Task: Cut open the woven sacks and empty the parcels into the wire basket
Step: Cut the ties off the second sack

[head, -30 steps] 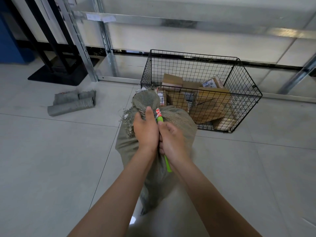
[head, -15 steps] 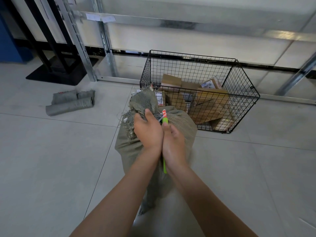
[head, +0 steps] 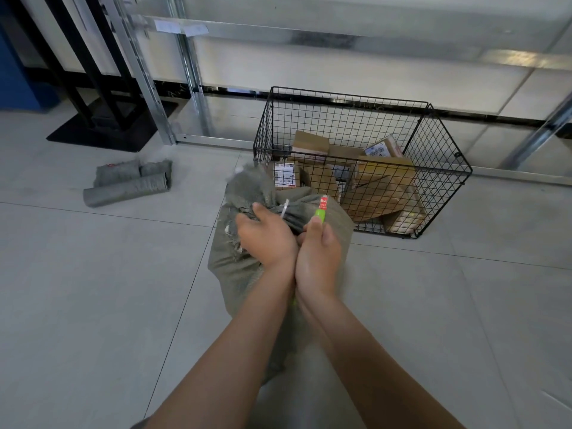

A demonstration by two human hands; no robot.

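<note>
On the tiled floor, just before the wire basket [head: 349, 119], the woven sack [head: 232, 267] is stood upright, its gathered neck bound by a white tie [head: 284, 209]. The neck is gripped by the left hand [head: 266, 239], with the fingers curled round the bunched fabric. A green cutter [head: 320, 210] is held in the right hand [head: 318, 252] — fingers wrapped round the handle, thumb laid along it, red tip pointing upward near the tie. The two hands are touching. Cardboard parcels [head: 380, 193] lie inside the basket. Rolled sacks [head: 130, 184] lie well apart — to the left.
</note>
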